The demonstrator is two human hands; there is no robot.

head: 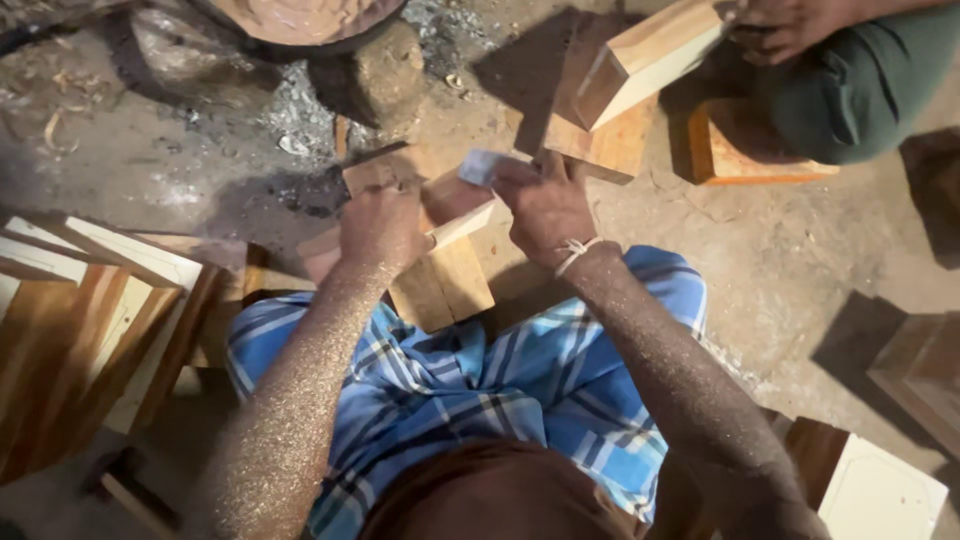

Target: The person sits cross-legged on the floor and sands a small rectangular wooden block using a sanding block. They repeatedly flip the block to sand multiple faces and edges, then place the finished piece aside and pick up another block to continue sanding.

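At the far left we see a stack of wooden boards [90, 330] leaning on the floor [800, 260], well apart from our hands. Our left hand [380, 228] comes next: its fingers are curled shut over the near-left end of the wooden block [445, 285], pinning it just above our lap in the blue checked cloth [480, 390]. The block lies directly under and between both hands, and its long axis seems to run from lower left up to the right, away from us. A pale edge strip crosses it between the two hands. Our right hand [545, 210], a string tied at its wrist, sits just beside the left on the block's far-right part, fingers pinched closed on a small grey piece of sandpaper [478, 165] pressed flat to the wood. Both forearms reach forward, dusted, elbows out, wrists bent downward. Both hands touch the block. At the upper right, another person's hand [785, 25] holds a second, lighter block [650, 60] tilted over more wood.
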